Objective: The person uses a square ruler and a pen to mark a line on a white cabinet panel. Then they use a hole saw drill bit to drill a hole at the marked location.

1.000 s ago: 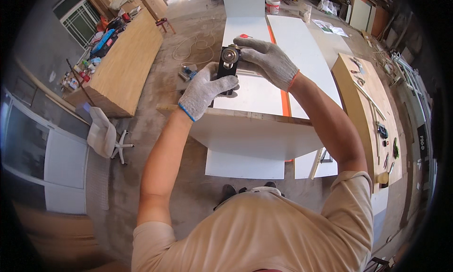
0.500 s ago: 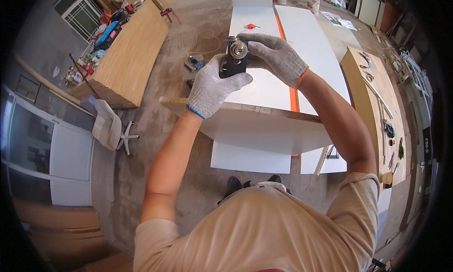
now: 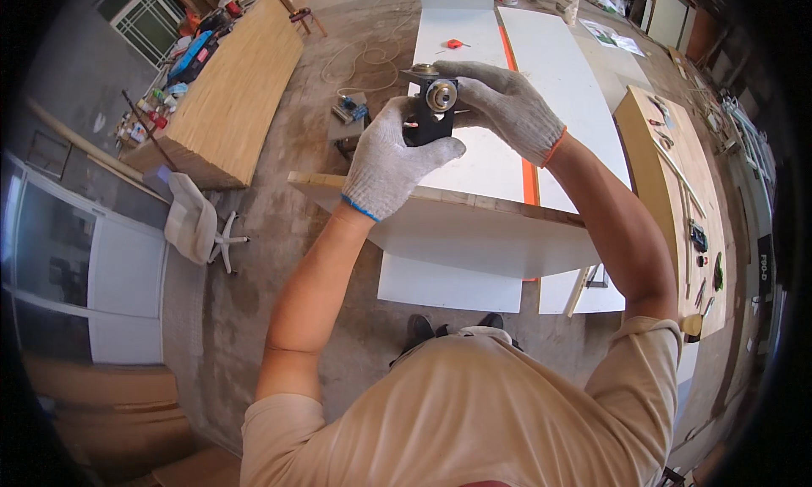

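Between both gloved hands, above the white panels, is a black fitting with round metal wheels (image 3: 436, 125). One wheel faces me and another sits at its top edge; I cannot make out its exact kind. My left hand (image 3: 391, 159), in a grey knit glove with a blue cuff, grips the fitting's left side, the thumb reaching across below it. My right hand (image 3: 514, 106), in a matching glove with an orange cuff, closes on its top and right side. Some of the right fingers are hidden behind it. A white board (image 3: 474, 233) stands on edge under my forearms.
White panels (image 3: 554, 73) with an orange strip lie ahead, a red tape measure (image 3: 457, 44) on one. At the right, a wooden bench (image 3: 677, 174) carries hand tools. A stacked-wood table (image 3: 228, 98) and an office chair (image 3: 190, 221) stand at the left.
Both hands have shifted slightly right and down with the fitting. It has turned a little, so a second wheel shows more at its top.
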Demonstrator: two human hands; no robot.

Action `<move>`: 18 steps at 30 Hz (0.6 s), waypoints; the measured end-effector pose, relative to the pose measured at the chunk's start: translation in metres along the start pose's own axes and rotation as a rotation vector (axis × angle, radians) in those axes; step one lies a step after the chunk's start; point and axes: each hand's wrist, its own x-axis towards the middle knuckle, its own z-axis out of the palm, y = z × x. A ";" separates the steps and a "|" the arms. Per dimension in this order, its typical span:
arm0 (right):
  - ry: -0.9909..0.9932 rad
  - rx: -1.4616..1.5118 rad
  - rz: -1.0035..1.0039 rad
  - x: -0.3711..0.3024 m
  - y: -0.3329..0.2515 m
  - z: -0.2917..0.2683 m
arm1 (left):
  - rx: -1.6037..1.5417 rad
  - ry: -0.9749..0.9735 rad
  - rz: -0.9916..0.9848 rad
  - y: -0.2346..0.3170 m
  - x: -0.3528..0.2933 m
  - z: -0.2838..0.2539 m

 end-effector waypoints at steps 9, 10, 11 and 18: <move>0.006 -0.022 0.007 0.001 0.001 0.000 | 0.023 0.004 -0.036 0.009 -0.002 -0.002; 0.006 -0.026 0.013 0.000 0.000 -0.001 | 0.017 0.004 -0.043 0.010 -0.002 -0.002; 0.006 -0.030 0.019 0.001 0.001 -0.002 | 0.012 -0.006 -0.049 0.009 -0.002 -0.003; 0.022 -0.070 0.029 -0.001 0.002 -0.002 | -0.100 -0.068 -0.097 -0.001 -0.001 -0.008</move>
